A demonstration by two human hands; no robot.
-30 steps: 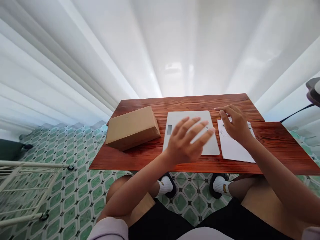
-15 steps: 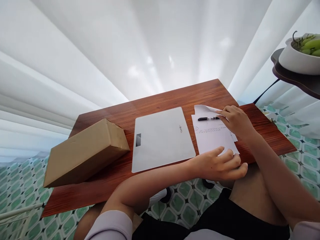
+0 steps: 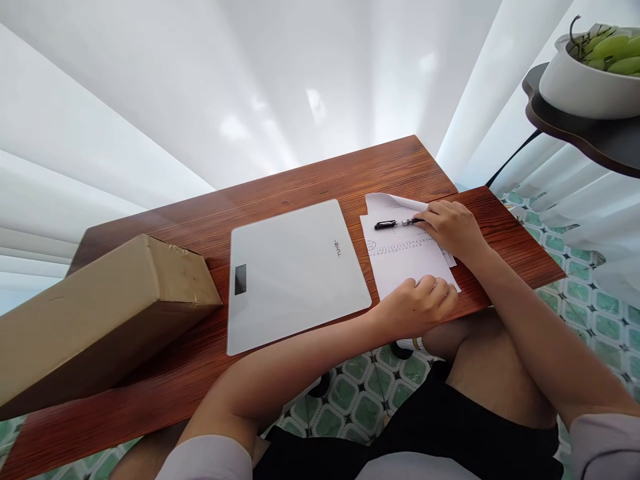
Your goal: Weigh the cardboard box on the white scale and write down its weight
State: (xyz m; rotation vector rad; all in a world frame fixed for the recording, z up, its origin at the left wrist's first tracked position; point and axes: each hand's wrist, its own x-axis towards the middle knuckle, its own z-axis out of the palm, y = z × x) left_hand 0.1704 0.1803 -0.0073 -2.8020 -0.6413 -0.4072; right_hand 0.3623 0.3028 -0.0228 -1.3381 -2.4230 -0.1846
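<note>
A white sheet of paper [image 3: 400, 263] with printed lines lies on the red-brown wooden table [image 3: 310, 177], right of a flat white scale [image 3: 293, 273]. My left hand [image 3: 417, 307] rests with curled fingers on the paper's near edge. My right hand [image 3: 450, 227] lies on the paper's far right part, fingers touching the end of a black pen [image 3: 395, 223] that lies across the top of the sheet. Whether the fingers grip the pen is unclear.
A long brown cardboard box [image 3: 100, 313] lies on the table's left side. At the upper right a dark shelf [image 3: 580, 130] carries a white bowl [image 3: 580, 87] of green fruit. White curtains hang behind the table; green patterned floor tiles show below.
The view has swung right and closer. My left hand crossed from above the scale to the paper's near edge and curled. My right hand stayed by the pen.
</note>
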